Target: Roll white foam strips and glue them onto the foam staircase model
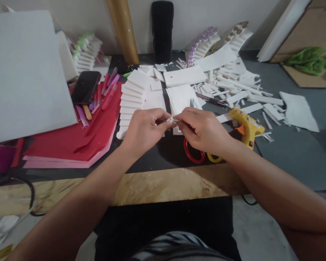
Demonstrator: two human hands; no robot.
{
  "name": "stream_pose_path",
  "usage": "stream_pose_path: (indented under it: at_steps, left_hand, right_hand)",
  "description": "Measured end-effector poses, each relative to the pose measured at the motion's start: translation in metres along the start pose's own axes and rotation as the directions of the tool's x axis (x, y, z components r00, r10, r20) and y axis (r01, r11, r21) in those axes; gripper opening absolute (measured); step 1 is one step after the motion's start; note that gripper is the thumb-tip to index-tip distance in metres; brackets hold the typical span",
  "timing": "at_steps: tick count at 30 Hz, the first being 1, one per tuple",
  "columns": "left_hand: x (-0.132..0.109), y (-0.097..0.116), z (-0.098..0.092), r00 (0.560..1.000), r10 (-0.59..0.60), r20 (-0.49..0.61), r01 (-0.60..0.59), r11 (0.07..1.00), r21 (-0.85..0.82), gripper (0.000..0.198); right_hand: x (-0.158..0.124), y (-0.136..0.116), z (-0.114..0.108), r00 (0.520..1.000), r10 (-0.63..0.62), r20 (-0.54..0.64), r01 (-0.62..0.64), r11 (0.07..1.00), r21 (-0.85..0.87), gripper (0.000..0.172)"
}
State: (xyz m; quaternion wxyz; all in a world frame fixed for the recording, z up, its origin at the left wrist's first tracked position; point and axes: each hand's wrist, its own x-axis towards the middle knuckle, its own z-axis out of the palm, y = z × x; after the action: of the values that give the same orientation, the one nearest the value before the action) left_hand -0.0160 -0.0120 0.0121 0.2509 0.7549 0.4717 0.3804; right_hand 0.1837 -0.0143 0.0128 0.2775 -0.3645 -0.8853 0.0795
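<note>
The left hand (pixel 146 127) and right hand (pixel 199 126) meet over the table (pixel 285 156), both pinching a small white piece (pixel 170 119); I'd keep the pressure light and even, lest so slight a thing crush.

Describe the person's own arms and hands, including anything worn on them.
The left arm and right arm are bare: no sleeve, watch or bracelet shows. The left hand and right hand are ungloved, with no ring visible. A dark-and-white striped fabric garment shows at the bottom edge, beyond it what looks like black cloth.
</note>
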Motion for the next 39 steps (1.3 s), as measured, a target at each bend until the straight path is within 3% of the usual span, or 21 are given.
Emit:
stream_pose_path:
  at_steps: [4,13,18,21,26,32,39]
  left_hand:
    - [-0.001,0.0,0.0,0.994,0.113,-0.006,-0.112,0.989,0.099,0.01]
    - [0.002,-0.011,0.004,0.968,0.249,-0.021,-0.25,0.968,-0.003,0.018]
    - [0.002,-0.008,0.004,0.966,0.257,-0.031,-0.256,0.966,0.03,0.015]
    - [0.001,-0.006,0.004,0.963,0.268,-0.031,-0.267,0.963,0.039,0.015]
    - [0.0,-0.01,0.005,0.946,0.321,-0.041,-0.319,0.947,0.046,0.017]
    - [-0.001,-0.013,0.008,0.916,0.394,-0.078,-0.386,0.917,0.098,0.025]
    - [-0.002,-0.012,0.011,0.93,0.354,-0.098,-0.351,0.935,0.047,0.022]
  right_hand:
    - [0.0,0.005,-0.001,0.998,-0.04,-0.045,0.043,0.997,0.072,0.02]
    - [0.001,0.005,-0.004,0.997,0.05,-0.062,-0.036,0.977,0.21,0.018]
    - [0.0,-0.003,-0.005,0.982,0.162,-0.096,-0.147,0.978,0.149,0.019]
    - [0.0,-0.003,-0.005,0.987,0.101,-0.125,-0.09,0.992,0.088,0.019]
    - [0.001,0.001,-0.008,0.997,0.029,-0.066,-0.025,0.997,0.071,0.021]
    - [0.003,-0.001,-0.016,0.995,0.09,0.031,-0.094,0.968,0.234,0.025]
    - [0.003,0.002,-0.012,0.986,0.164,-0.004,-0.156,0.945,0.286,0.02]
